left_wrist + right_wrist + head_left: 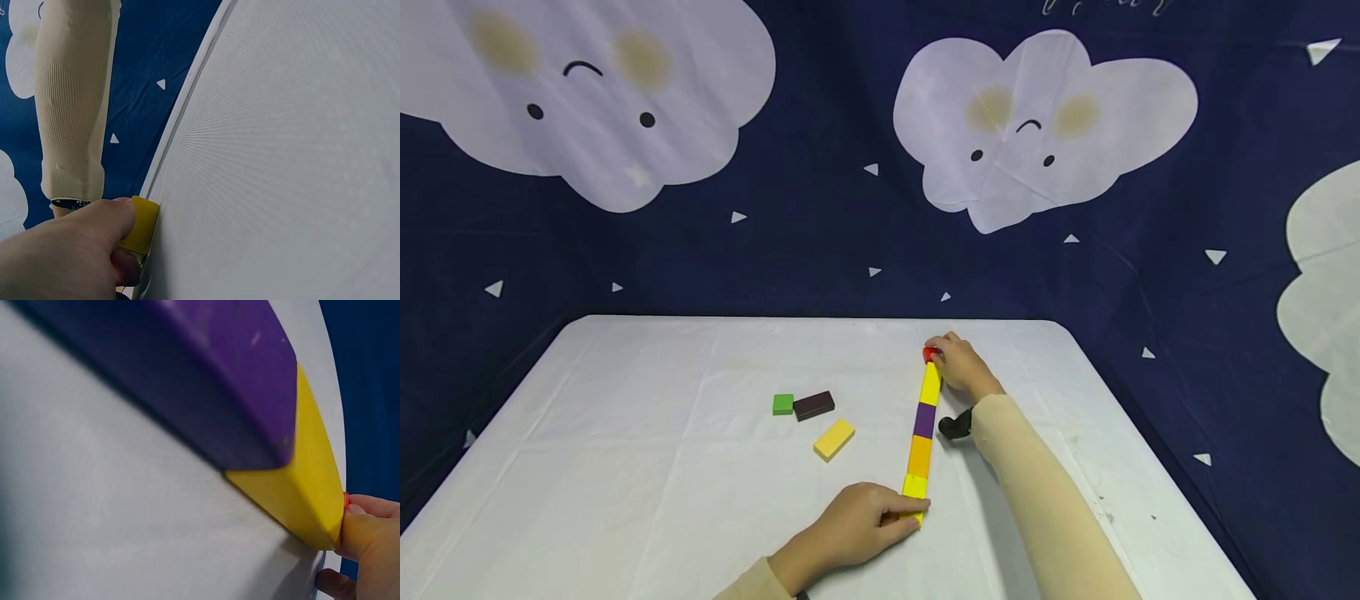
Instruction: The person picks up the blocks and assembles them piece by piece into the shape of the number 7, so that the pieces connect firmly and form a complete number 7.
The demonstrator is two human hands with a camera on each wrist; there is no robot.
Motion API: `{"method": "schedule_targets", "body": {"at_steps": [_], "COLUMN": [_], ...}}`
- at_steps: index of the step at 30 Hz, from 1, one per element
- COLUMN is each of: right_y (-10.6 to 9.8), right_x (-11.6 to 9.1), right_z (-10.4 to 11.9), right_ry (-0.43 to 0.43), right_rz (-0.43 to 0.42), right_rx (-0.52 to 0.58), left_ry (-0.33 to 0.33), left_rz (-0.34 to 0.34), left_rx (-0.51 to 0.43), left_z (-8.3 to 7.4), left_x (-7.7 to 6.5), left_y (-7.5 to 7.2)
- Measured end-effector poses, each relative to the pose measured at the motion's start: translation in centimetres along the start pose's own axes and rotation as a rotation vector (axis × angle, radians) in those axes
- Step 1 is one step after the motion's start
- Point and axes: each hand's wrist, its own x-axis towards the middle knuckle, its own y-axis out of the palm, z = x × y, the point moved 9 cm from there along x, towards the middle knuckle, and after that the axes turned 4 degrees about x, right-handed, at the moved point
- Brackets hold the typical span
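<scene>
A straight row of blocks runs away from the person. From the far end it goes red block [928, 355], yellow block [930, 384], purple block [924, 420], orange block [919, 457] and a near yellow block [914, 486]. My right hand [960, 365] pinches the red block, which its fingers mostly cover in the right wrist view. At the near end, my left hand [862, 523] grips the near yellow block [145, 225] between thumb and finger. The right wrist view shows the purple block [244, 369] end to end with the far yellow block [306, 481].
Left of the row lie a green block [782, 404], a dark brown block [814, 406] and a pale yellow block [834, 439]. They rest on a white-covered table [625, 467]. A dark blue cloth [820, 250] with clouds hangs behind the table's far edge.
</scene>
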Motion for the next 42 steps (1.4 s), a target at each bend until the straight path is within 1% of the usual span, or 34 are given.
{"method": "schedule_targets", "body": {"at_steps": [4,10,18,21,24,27,29,33,39,42], "right_y": [-0.1,0.0,-0.1,-0.3,-0.7,-1.0,-1.0,-0.5,0.7,1.3], "right_x": [-0.3,-0.4,-0.3,-0.4,-0.4,-0.2,-0.2,0.0,0.3,0.4], "right_z": [0.0,-0.2,-0.4,-0.6,-0.4,0.4,1.2,3.2,6.4,8.3], "right_ry": [0.002,0.016,0.005,0.016,0.006,-0.042,-0.071,-0.108,-0.148,-0.19], "right_rz": [0.001,0.007,-0.008,-0.03,-0.069,-0.094,-0.086,-0.048,0.01,0.054], "right_rx": [-0.001,0.012,0.007,0.0,0.005,0.023,0.043,0.08,0.082,0.098], "left_ry": [0.005,-0.003,-0.011,-0.007,-0.001,0.002,0.008,0.018,0.04,0.047], "left_rz": [0.0,0.01,0.014,0.009,0.002,-0.002,-0.006,-0.011,-0.015,-0.012], "left_rx": [0.006,0.005,0.0,-0.002,0.0,0.005,0.009,0.016,0.017,0.014], "left_z": [-0.1,-0.1,-0.1,-0.1,-0.2,-0.2,-0.2,-0.3,-0.4,-0.4], "left_x": [0.0,0.0,0.0,0.0,0.0,0.0,0.0,-0.1,-0.1,-0.1], "left_y": [0.0,0.1,0.1,0.1,0.0,-0.1,-0.1,-0.2,-0.3,-0.3]}}
